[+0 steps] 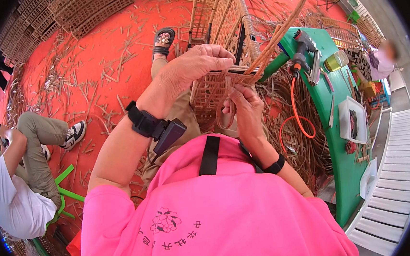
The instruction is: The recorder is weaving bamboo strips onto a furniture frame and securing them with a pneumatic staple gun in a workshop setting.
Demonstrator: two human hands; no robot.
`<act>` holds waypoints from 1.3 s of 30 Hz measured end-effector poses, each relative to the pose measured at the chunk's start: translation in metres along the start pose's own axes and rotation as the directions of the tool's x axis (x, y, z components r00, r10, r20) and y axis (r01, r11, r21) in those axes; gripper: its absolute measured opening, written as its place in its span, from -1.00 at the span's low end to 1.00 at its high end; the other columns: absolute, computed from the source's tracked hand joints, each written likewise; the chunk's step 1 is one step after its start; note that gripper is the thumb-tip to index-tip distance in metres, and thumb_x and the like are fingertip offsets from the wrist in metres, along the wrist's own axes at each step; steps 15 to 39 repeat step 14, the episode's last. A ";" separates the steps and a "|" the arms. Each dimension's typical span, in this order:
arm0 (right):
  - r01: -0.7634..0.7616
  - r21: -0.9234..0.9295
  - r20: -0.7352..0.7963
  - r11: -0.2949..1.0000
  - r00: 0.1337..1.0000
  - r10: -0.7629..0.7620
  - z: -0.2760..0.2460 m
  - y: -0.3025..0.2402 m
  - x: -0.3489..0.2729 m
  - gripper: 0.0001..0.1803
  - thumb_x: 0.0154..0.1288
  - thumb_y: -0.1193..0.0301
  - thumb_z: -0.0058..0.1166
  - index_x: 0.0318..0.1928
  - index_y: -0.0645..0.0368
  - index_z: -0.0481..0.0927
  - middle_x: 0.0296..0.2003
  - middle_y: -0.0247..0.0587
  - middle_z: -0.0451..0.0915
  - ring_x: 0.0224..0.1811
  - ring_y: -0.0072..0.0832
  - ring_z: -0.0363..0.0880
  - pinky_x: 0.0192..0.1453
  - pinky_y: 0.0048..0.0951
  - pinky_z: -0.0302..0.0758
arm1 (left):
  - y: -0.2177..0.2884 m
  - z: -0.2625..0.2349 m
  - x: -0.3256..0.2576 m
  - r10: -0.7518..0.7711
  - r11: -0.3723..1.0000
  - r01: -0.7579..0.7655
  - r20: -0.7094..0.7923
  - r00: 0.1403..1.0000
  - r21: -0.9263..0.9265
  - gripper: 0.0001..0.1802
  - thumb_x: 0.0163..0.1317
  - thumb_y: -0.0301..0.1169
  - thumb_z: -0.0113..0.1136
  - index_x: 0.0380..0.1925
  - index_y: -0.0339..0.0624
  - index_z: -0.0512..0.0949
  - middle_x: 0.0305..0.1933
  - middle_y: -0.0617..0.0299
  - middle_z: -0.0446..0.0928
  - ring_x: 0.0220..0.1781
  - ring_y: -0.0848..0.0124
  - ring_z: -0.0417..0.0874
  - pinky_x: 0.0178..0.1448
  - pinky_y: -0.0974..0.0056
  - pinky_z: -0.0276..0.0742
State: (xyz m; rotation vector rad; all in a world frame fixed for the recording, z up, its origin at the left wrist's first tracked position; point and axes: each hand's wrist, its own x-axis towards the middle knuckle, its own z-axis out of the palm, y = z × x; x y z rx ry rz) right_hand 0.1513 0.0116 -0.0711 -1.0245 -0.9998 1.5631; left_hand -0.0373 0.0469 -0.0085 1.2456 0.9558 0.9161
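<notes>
Woven rattan basket frame (217,40), held over the lap: left hand (193,66) clenched on its rim, right hand (247,108) pinching a rattan strip (279,33) beside it. Green workbench (343,165) just right, bearing power tool (302,48), orange hose (296,116), white tray (353,118). Seated person (21,185) left; cane offcuts litter red floor (89,65).

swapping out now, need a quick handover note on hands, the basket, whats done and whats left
Left hand: gripping the top rim of the wicker basket, steadying it.
Right hand: pinching a rattan strip just under the rim, looped below the fingers.
Basket sits at the knees, beside the green table.
Done: side walls look woven.
Left: the rim binding seems unfinished; the long strip end hangs free up to the right.
</notes>
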 end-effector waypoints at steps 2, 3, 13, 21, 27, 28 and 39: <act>0.013 0.001 -0.005 1.000 1.000 -0.013 -0.001 0.003 0.001 -0.77 0.32 0.42 0.20 -0.11 0.33 0.60 -0.49 -0.31 0.59 -0.55 -0.64 0.54 -0.49 -0.61 0.53 | 0.000 0.002 0.001 0.030 0.999 -0.031 -0.004 1.000 -0.017 -0.70 0.27 -0.16 0.23 -0.14 -0.12 0.58 -0.27 0.48 0.50 -0.19 0.66 0.44 -0.09 0.47 0.32; 0.033 0.019 0.005 0.999 0.999 -0.033 -0.003 0.005 0.002 -0.77 0.32 0.42 0.20 -0.11 0.33 0.60 -0.49 -0.31 0.59 -0.54 -0.63 0.54 -0.48 -0.60 0.53 | -0.001 0.003 0.001 0.057 0.998 -0.058 -0.008 0.998 -0.035 -0.70 0.27 -0.16 0.23 -0.15 -0.12 0.58 -0.28 0.49 0.49 -0.20 0.66 0.43 -0.11 0.48 0.31; 0.055 0.019 0.015 0.998 0.998 -0.056 -0.002 0.001 0.000 -0.75 0.32 0.42 0.20 -0.09 0.34 0.61 -0.49 -0.29 0.59 -0.53 -0.62 0.54 -0.45 -0.60 0.53 | 0.006 0.003 -0.004 0.007 1.000 -0.007 0.002 1.000 0.018 -0.68 0.26 -0.13 0.23 -0.14 -0.10 0.58 -0.30 0.50 0.47 -0.21 0.67 0.41 -0.13 0.49 0.28; 0.055 0.019 0.015 0.998 0.998 -0.056 -0.002 0.001 0.000 -0.75 0.32 0.42 0.20 -0.09 0.34 0.61 -0.49 -0.29 0.59 -0.53 -0.62 0.54 -0.45 -0.60 0.53 | 0.006 0.003 -0.004 0.012 0.999 -0.012 -0.002 1.000 0.030 -0.66 0.25 -0.12 0.24 -0.12 -0.10 0.58 -0.30 0.49 0.47 -0.21 0.67 0.41 -0.13 0.49 0.28; 0.055 0.019 0.015 0.998 0.998 -0.056 -0.002 0.001 0.000 -0.75 0.32 0.42 0.20 -0.09 0.34 0.61 -0.49 -0.29 0.59 -0.53 -0.62 0.54 -0.45 -0.60 0.53 | 0.006 0.003 -0.004 0.012 0.999 -0.012 -0.002 1.000 0.030 -0.66 0.25 -0.12 0.24 -0.12 -0.10 0.58 -0.30 0.49 0.47 -0.21 0.67 0.41 -0.13 0.49 0.28; 0.055 0.019 0.015 0.998 0.998 -0.056 -0.002 0.001 0.000 -0.75 0.32 0.42 0.20 -0.09 0.34 0.61 -0.49 -0.29 0.59 -0.53 -0.62 0.54 -0.45 -0.60 0.53 | 0.006 0.003 -0.004 0.012 0.999 -0.012 -0.002 1.000 0.030 -0.66 0.25 -0.12 0.24 -0.12 -0.10 0.58 -0.30 0.49 0.47 -0.21 0.67 0.41 -0.13 0.49 0.28; 0.055 0.019 0.015 0.998 0.998 -0.056 -0.002 0.001 0.000 -0.75 0.32 0.42 0.20 -0.09 0.34 0.61 -0.49 -0.29 0.59 -0.53 -0.62 0.54 -0.45 -0.60 0.53 | 0.006 0.003 -0.004 0.012 0.999 -0.012 -0.002 1.000 0.030 -0.66 0.25 -0.12 0.24 -0.12 -0.10 0.58 -0.30 0.49 0.47 -0.21 0.67 0.41 -0.13 0.49 0.28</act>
